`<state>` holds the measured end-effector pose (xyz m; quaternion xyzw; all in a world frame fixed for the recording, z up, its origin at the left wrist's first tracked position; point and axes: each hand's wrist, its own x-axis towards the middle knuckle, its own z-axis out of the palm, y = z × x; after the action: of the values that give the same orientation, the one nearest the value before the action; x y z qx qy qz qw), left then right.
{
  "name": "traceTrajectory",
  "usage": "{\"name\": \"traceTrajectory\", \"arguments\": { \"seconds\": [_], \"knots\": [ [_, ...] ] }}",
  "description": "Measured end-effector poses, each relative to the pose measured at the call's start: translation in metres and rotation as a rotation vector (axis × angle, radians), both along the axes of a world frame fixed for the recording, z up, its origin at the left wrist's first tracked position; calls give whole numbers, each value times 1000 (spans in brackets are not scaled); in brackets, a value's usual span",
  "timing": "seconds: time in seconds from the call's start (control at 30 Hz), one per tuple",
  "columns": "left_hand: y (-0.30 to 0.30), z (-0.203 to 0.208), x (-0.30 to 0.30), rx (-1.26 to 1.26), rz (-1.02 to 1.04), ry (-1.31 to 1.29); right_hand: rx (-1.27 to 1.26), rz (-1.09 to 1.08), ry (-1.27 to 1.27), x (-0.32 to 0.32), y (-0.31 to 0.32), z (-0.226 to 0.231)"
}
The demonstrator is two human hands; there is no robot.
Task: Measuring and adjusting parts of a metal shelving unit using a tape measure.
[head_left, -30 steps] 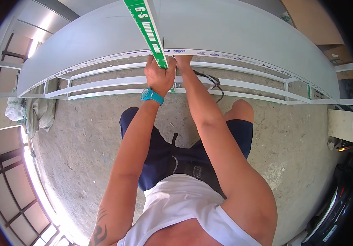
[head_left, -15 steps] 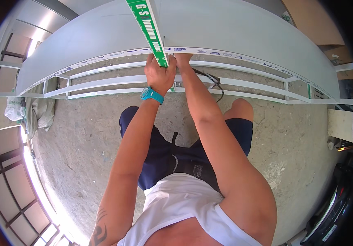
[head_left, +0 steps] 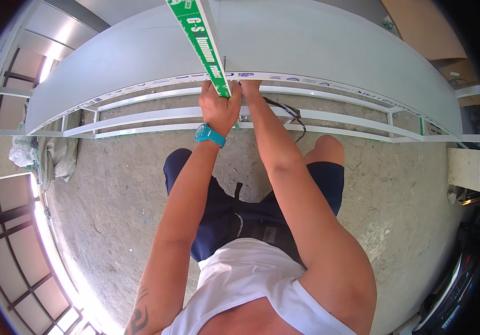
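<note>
My left hand (head_left: 220, 107), with a teal watch on its wrist, is closed round the near end of an aluminium bar (head_left: 198, 42) with green and white film on it. The bar slants away over a large pale grey panel (head_left: 329, 39). Close beside it, my right hand (head_left: 250, 89) reaches to the panel's near edge; its fingers are hidden under that edge and behind the left hand. White metal rails (head_left: 335, 116) of a frame run crosswise below the panel. A dark cable (head_left: 293, 111) loops over the rails just right of my right hand.
Brown cardboard (head_left: 424, 28) stands at the far right. Sacks and a plastic bag (head_left: 56, 153) lie at the left end of the frame. Black equipment (head_left: 455, 273) is at the lower right. Concrete floor (head_left: 390, 190) surrounds my legs.
My left hand and the near end of the bar have shifted slightly toward me. My right hand stays at the panel edge, with less of it showing.
</note>
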<state>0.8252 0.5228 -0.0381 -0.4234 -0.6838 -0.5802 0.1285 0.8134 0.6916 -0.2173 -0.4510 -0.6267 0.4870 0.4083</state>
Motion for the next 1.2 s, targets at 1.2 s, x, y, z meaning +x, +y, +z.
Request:
{"name": "traceTrajectory", "arguments": {
  "seconds": [1.2],
  "knots": [
    [1, 0, -1, -33, 7, -41, -891, -529, 36, -36, 11, 107]
  ]
}}
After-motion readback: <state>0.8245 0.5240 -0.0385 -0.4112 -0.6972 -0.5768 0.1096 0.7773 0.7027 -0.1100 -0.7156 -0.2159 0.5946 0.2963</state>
